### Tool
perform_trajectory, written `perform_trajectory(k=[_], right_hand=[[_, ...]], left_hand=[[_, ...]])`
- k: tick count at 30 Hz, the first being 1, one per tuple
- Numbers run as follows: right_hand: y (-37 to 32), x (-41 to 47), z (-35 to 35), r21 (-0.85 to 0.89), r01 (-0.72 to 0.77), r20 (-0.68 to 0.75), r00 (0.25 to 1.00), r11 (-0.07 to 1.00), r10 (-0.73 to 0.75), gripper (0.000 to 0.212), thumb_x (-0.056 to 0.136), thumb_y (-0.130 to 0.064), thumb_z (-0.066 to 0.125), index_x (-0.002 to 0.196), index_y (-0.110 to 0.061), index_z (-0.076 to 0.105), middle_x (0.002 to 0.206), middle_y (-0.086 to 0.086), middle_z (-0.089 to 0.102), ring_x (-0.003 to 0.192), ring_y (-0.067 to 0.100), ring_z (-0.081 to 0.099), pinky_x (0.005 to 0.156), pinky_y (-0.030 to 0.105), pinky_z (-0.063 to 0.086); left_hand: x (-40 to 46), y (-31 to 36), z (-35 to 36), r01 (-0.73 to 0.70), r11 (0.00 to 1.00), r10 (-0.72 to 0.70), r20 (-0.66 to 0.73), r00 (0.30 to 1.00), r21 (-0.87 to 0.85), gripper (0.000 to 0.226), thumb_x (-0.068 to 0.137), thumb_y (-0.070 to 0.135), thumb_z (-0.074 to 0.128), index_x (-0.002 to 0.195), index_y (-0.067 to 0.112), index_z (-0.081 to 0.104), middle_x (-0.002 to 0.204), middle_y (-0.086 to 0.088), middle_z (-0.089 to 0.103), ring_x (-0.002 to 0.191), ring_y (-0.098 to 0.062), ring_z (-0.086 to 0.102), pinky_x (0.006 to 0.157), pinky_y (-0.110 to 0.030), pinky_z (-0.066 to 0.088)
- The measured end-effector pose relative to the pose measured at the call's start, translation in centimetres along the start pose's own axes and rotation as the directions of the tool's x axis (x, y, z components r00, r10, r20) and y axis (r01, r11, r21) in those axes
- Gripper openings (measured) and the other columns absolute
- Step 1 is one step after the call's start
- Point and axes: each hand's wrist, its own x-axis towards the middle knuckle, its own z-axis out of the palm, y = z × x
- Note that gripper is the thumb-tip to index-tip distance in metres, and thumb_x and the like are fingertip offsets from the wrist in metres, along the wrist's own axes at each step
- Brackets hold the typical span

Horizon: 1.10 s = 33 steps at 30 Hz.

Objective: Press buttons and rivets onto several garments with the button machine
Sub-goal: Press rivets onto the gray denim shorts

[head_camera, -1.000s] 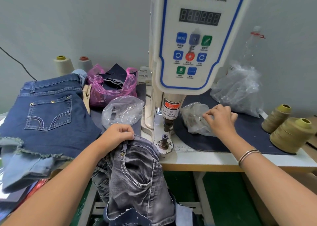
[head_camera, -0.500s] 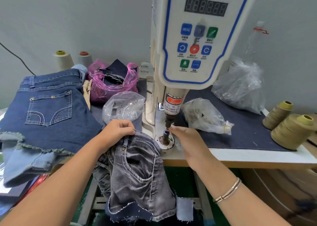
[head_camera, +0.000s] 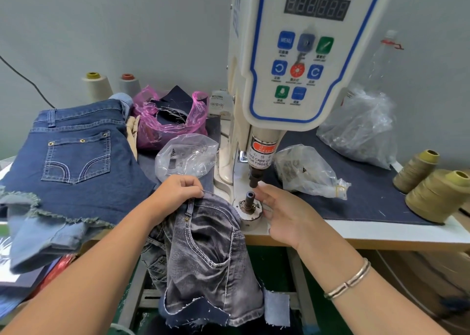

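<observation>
Setting: grey wall behind; white worktable (head_camera: 381,235) topped with a dark cloth mat (head_camera: 368,195).
Left hand (head_camera: 175,195): fingers curled, pinching the waistband edge of the grey denim shorts (head_camera: 203,253).
Right hand (head_camera: 282,212): fingers loosely extended beside the lower die (head_camera: 249,201); whether a fastener sits in the fingertips cannot be told.
Garment handling: judged soft, limp, moderately heavy; most hangs off the table edge below the left hand and would drag. Best held at the stiff seamed waistband, near the spot to be pressed.
Garment position: under the left hand, its top edge just left of the die, not yet over it.
Button machine (head_camera: 292,55): punch (head_camera: 254,182) directly above the right fingertips; pinch risk.
Outward: clear fastener bag (head_camera: 305,172) beyond the right hand; blue shorts (head_camera: 76,156) far left of the left hand.
</observation>
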Motion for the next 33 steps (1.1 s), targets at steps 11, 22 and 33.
perform_trajectory(k=[11,22,33], right_hand=[[-0.6,-2.5,0.1,-0.02,-0.042,0.096,0.994,0.999,0.044,0.017,0.089,-0.022,0.06,0.082,-0.018,0.074,0.105,-0.004,0.063,0.129,0.015,0.039,0.098,0.028,0.026],[0.7,-4.9,0.9,0.104,0.024,0.066,0.997,0.994,-0.031,0.021,0.09,-0.01,0.055,0.108,-0.013,0.066,0.084,-0.004,0.069,0.065,0.006,0.062,0.062,0.024,0.036],[5.6,-4.0,6.2,-0.189,0.464,0.001,0.881,0.865,-0.472,0.064,0.09,-0.004,0.057,0.141,-0.029,0.027,0.129,-0.002,0.048,0.115,0.012,0.052,0.098,0.032,0.044]], left_hand=[[-0.2,0.3,0.1,0.015,0.999,-0.015,-0.004,1.0,-0.035,0.01,0.067,0.025,0.065,0.058,0.021,0.063,0.06,0.0,0.057,0.061,-0.018,0.048,0.061,-0.027,0.039],[0.0,-0.4,0.2,-0.024,0.999,0.023,-0.045,0.999,-0.031,0.015,0.075,0.018,0.065,0.06,0.021,0.065,0.059,0.004,0.062,0.056,-0.007,0.055,0.063,-0.022,0.043],[0.0,-0.8,0.4,-0.047,0.999,0.045,-0.188,0.981,-0.006,0.025,0.081,0.008,0.065,0.061,0.021,0.065,0.061,-0.002,0.062,0.06,-0.015,0.054,0.063,-0.025,0.043]])
